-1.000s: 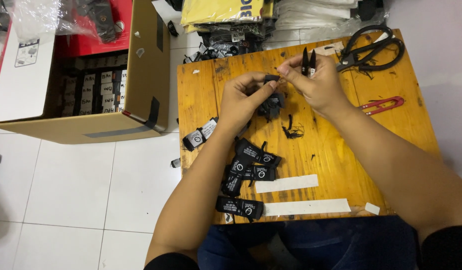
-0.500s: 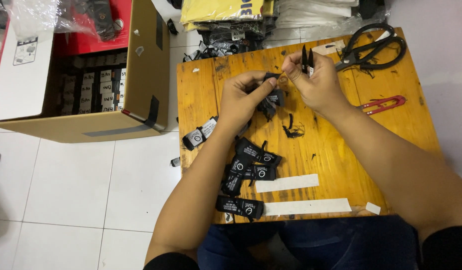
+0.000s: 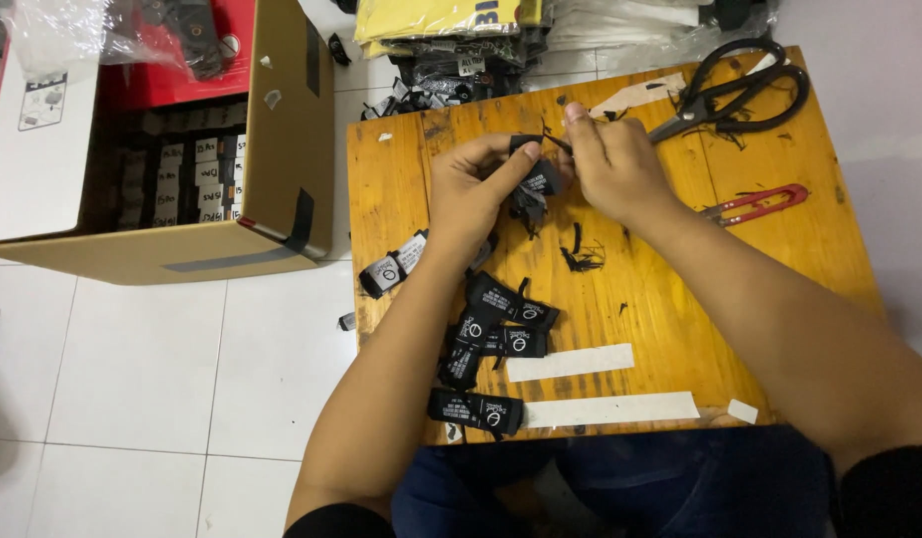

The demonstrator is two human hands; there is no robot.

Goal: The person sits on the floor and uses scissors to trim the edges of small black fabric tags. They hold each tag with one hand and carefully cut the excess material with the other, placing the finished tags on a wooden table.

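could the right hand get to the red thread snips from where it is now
Probably yes: the red thread snips lie in the open on the wooden table, just right of the right hand, nothing between, though that hand is pinching a black label.

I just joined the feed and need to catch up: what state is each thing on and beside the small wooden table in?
Left hand: pinching a small black woven label.
Right hand: pinching the same label's top edge.
Large black-handled scissors: lying on the table, blades shut.
Red thread snips: lying untouched.
Loose black labels: scattered flat by the table's left edge.
White paper strips: lying flat.
Brown cardboard box: open, on the floor.
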